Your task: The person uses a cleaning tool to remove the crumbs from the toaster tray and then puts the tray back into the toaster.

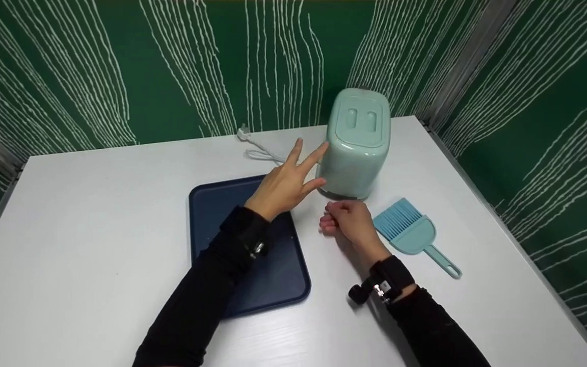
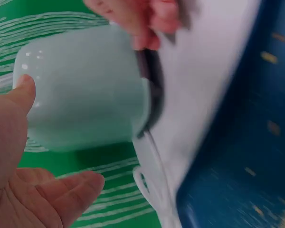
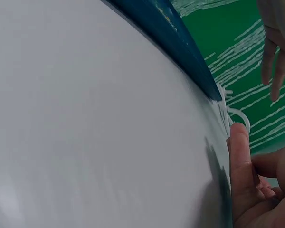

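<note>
A mint-green toaster point(image 1: 352, 168), its top covered by a lid with two oval recesses, stands at the back right of the table. My left hand point(image 1: 286, 186) is at its left side, fingers spread, over the edge of a dark blue tray point(image 1: 250, 285). In the left wrist view, the thumb overlaps the toaster point(image 2: 85, 90). In front of the toaster's dark base point(image 2: 154, 90) is my right hand point(image 1: 352, 221), fingers curled in and thumb against the index finger; nothing shows in its grasp. Crumbs point(image 2: 269, 57) lie scattered in the tray.
Right of the right hand lies a light blue dustpan and brush set point(image 1: 416, 234), handle toward the front right. A white cord with a plug point(image 1: 244, 133) lies behind the tray. Green walls with white streaks point(image 1: 283, 61) border the white table point(image 1: 95, 244).
</note>
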`<action>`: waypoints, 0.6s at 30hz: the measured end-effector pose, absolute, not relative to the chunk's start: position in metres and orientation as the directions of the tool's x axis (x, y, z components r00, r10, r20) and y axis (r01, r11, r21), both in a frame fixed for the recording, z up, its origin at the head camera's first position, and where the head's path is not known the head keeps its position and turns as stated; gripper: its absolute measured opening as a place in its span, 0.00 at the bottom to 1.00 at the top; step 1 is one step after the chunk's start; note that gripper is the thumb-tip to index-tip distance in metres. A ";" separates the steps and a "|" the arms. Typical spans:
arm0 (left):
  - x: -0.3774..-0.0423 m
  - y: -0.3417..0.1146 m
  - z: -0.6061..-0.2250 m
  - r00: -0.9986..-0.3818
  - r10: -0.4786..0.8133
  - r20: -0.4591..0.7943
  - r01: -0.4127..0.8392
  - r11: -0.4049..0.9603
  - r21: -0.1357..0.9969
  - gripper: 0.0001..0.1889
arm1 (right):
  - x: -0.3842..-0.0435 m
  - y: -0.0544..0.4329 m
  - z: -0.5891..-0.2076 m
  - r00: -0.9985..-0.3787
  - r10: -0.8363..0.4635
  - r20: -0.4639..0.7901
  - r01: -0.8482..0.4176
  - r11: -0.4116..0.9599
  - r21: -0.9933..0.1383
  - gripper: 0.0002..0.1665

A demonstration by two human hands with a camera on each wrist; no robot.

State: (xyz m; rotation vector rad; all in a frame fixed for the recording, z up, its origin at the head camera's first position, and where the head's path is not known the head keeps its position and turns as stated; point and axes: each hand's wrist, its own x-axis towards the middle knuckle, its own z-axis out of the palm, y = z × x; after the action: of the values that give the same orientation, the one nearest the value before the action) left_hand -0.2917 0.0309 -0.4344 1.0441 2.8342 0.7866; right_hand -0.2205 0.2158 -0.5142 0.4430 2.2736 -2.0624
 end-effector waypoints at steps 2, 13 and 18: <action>-0.289 0.017 -0.439 -0.791 0.598 0.132 0.583 0.670 0.459 0.38 | -0.221 0.210 -0.512 -0.968 0.157 -0.198 0.216 0.108 -0.970 0.16; -0.272 -0.051 -0.457 -0.862 0.499 0.089 0.481 0.750 0.454 0.37 | -0.223 0.182 -0.489 -0.995 0.008 -0.097 0.095 0.286 -0.954 0.17; -0.261 -0.077 -0.458 -0.873 0.469 0.136 0.476 0.754 0.453 0.37 | -0.218 0.176 -0.476 -0.998 -0.057 0.027 -0.052 0.504 -0.862 0.18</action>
State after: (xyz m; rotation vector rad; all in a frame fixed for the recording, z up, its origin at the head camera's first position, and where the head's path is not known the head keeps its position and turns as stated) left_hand -0.2608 -0.0771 -0.4582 0.7955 2.9551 0.7685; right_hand -0.2181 0.1758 -0.4761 -0.0986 2.7196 -1.5591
